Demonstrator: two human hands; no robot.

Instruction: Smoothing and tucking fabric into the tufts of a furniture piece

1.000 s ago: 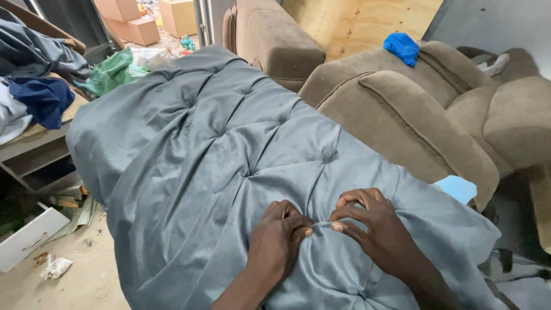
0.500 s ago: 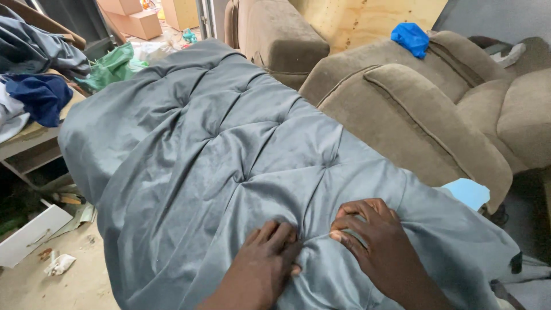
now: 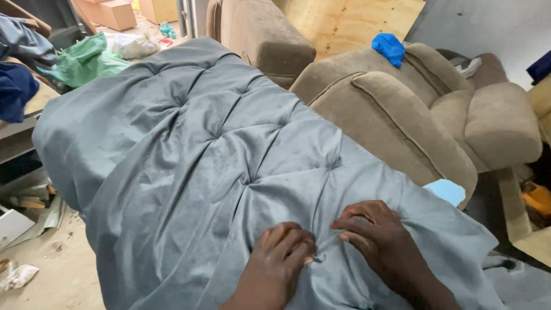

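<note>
Grey tufted velvet upholstery fabric [image 3: 229,149] lies draped over a padded form, filling the middle of the view and running down to the near edge. Both hands press on it close together at a tuft near the bottom: the left hand [image 3: 278,258] with fingers bent, pinching a fold, the right hand [image 3: 376,235] curled with fingertips gathering the cloth just beside it. Behind stands a brown fabric armchair [image 3: 413,109] with a blue rag [image 3: 389,47] on top.
</note>
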